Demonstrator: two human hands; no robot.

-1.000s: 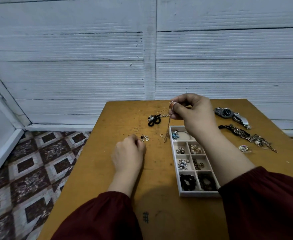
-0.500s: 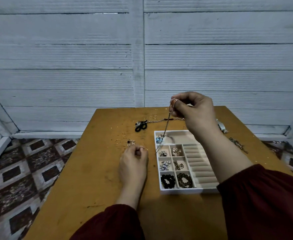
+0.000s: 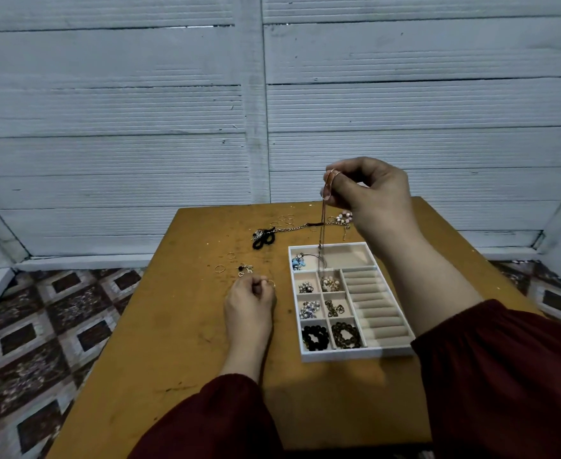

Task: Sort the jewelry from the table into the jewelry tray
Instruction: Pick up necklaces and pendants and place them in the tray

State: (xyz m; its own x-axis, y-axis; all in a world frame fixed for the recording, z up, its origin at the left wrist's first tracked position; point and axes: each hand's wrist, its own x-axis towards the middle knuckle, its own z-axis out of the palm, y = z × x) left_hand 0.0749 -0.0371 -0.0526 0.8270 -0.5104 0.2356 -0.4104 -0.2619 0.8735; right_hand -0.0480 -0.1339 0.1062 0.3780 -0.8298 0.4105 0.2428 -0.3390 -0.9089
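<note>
**A:** While a fine chain (image 3: 323, 233) is held up over the jewelry tray (image 3: 355, 354), two hands are counted in play. The right hand (image 3: 368, 190) is raised, with thumb and forefinger pinched on the chain's top and the other fingers curled.

**B:** The chain's lower end is let down into the tray's wide far compartment, where one blue beaded piece (image 3: 297, 262) is laid. Whether the bottom is touched cannot be told.

**A:** Six small square compartments are counted nearer in, two columns of three, every one filled. One ribbed section is seen on the right.

**B:** The left hand (image 3: 251, 303) is rested on the table (image 3: 173, 326), just left of the tray. Its fingers are curled in, and one thin ring (image 3: 270, 283) is pinched at the tips.

**A:** Two loose rings (image 3: 220, 268) are spotted beyond that hand, with one small charm cluster (image 3: 245, 270) beside them. Further back, one black piece (image 3: 264, 238) and one pink-beaded bracelet (image 3: 343, 216) are seen. More rings are scattered there, too small to be counted.

**B:** The tray's far right corner is blocked by the right forearm (image 3: 421, 266).
</note>
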